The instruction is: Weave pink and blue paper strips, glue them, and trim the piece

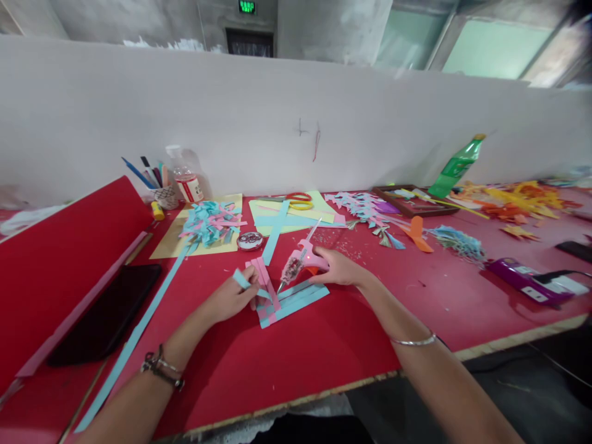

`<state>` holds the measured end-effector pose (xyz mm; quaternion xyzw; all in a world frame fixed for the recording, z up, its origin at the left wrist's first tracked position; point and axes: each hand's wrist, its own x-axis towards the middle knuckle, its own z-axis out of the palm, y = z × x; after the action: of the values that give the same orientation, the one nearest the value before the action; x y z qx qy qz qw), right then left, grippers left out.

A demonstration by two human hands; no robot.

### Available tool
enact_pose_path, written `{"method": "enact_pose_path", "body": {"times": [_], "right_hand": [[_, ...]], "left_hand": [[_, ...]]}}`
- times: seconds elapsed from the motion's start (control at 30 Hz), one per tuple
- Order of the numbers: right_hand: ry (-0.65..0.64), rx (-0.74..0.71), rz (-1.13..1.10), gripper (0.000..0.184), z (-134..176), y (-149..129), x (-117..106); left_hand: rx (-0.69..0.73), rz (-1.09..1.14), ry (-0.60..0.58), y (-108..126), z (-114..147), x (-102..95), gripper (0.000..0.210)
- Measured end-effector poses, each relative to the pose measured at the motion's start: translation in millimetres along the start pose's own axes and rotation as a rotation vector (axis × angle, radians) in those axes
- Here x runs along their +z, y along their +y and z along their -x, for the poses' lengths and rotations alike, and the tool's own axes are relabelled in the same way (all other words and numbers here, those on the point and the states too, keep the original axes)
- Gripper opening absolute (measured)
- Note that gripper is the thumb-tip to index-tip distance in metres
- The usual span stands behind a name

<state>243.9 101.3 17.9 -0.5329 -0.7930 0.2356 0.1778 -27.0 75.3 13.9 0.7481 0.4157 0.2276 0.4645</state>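
Observation:
My right hand (341, 266) grips a pink hot glue gun (303, 256), its nozzle pointing down at woven paper strips on the table. These strips form an L shape, with pink strips (264, 274) reaching up and light blue strips (303, 303) running off to the right. At the corner the two colours cross. Pinched in my left hand (235, 293) is a light blue paper strip (241, 279), whose other end reaches the woven corner near the nozzle. Whether the nozzle touches the paper is too small to tell.
Behind the work lie scissors (300, 201), paper sheets (321, 213), a round tin (250, 241) and a pile of paper curls (208, 223). A dark tablet (106, 314) lies left. A green bottle (459, 166) leans at right, near a purple power strip (527, 280).

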Motion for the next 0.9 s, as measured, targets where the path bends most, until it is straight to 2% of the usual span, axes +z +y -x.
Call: {"method": "enact_pose_path", "body": {"times": [0.3, 0.6, 0.77, 0.9], "right_hand": [[-0.002, 0.015, 0.026, 0.07, 1.1, -2.9, 1.4], [0.008, -0.136, 0.03, 0.048, 1.3, -3.7, 3.2], [-0.017, -0.16, 0.04, 0.03, 1.7, -6.5, 1.7], [-0.018, -0.145, 0.043, 0.028, 2.6, -8.2, 1.5]], "left_hand": [[0.04, 0.054, -0.021, -3.7, -0.1, -0.8, 0.008], [0.041, 0.051, -0.031, -4.7, 0.0, -0.7, 0.007], [0.035, 0.033, -0.019, -4.5, 1.2, -1.5, 0.007], [0.039, 0.031, -0.022, -4.5, 0.8, -1.2, 0.007]]}}
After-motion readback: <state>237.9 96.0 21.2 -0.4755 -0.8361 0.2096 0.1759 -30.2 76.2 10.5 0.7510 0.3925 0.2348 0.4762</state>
